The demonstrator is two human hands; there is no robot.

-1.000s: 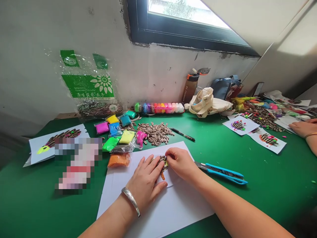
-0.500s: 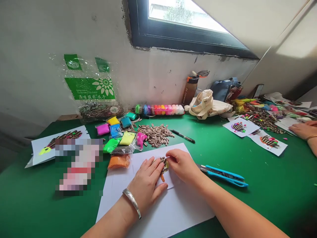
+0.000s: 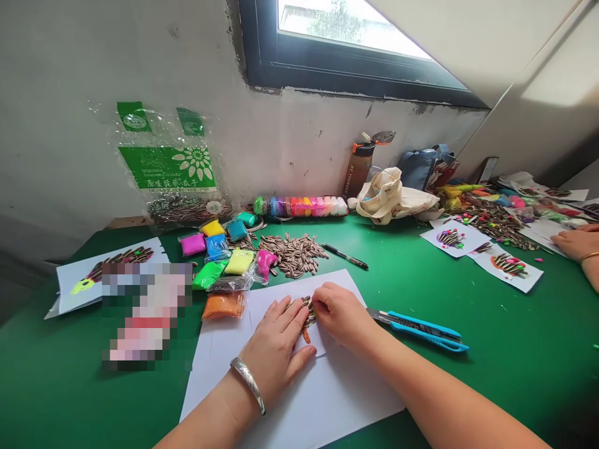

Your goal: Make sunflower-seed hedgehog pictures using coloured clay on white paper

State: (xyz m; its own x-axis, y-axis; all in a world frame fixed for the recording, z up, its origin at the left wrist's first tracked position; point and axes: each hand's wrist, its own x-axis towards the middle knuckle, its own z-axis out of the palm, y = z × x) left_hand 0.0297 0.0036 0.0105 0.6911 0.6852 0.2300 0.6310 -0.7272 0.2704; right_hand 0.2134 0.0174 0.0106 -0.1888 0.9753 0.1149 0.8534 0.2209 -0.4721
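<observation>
White paper (image 3: 334, 396), near edge partly cut off; your left hand (image 3: 277, 342) lies flat, covering much of the sunflower-seed collage (image 3: 308, 315), your right hand (image 3: 345, 313) pinched at its right side, anything between fingertips hidden. Orange clay packet (image 3: 223, 305) overlaps the sheet's upper-left edge; elbow room rightward past the utility knife (image 3: 425, 328).

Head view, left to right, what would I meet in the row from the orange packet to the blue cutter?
Orange packet, left hand, seed craft, right hand, blue cutter.
</observation>
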